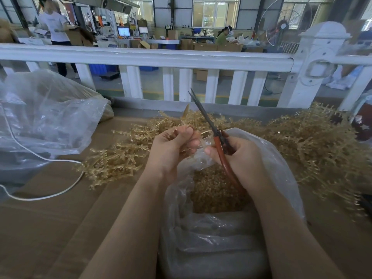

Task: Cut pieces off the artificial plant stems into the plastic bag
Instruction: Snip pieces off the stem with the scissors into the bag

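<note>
A thin golden-tan artificial plant stem [185, 114] pokes up from the left hand [171, 147], fingers curled tight around it, right above the open clear plastic bag [281, 158] that is heaped with tan cut pieces [211, 190]. Beside it, the right hand [239, 160] grips red-handled scissors [218, 141], blades together and pointing up. Behind the bag lies a sprawling pile of golden stems [302, 137] on the brown cardboard surface [50, 228].
</note>
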The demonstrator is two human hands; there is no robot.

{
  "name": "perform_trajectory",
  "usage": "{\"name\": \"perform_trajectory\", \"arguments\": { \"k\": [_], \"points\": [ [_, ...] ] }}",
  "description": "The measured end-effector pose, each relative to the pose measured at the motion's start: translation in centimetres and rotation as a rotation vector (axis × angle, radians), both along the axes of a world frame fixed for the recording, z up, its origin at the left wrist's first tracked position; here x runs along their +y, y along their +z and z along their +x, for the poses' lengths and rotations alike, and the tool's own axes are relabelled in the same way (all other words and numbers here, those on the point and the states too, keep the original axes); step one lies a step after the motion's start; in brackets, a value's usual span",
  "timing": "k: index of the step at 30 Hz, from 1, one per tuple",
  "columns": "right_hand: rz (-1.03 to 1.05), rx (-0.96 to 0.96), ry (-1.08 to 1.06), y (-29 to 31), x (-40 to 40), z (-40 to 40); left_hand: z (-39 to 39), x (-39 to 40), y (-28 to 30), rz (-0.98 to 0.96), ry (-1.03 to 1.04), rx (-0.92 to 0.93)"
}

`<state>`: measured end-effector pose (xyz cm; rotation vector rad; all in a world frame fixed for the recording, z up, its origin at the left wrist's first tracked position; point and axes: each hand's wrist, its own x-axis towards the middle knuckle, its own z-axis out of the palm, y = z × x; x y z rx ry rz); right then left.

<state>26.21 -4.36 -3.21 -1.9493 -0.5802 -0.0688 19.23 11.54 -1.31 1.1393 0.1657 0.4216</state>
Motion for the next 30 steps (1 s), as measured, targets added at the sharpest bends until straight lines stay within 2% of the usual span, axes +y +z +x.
{"name": "perform_trajectory", "arguments": {
  "k": [6,11,15,24,30],
  "points": [
    [0.138,0.067,0.002,0.6,0.0,-0.5,0.0,0.1,0.2,0.009,-0.103,0.044],
    [0.379,0.070,0.037,1.1,-0.4,-0.7,-0.2,0.0,0.3,0.036,-0.214,0.131],
    [0.492,0.100,0.040,1.0,-0.6,-0.6,-0.3,-0.3,0.3,0.051,-0.286,0.183],
    [0.445,0.052,0.079,0.8,-0.5,-0.4,-0.1,-0.6,0.0,0.110,-0.272,0.165],
    [0.263,-0.001,-0.024,0.6,-0.4,0.0,0.2,-0.3,0.3,0.034,-0.120,0.095]
  ]
}}
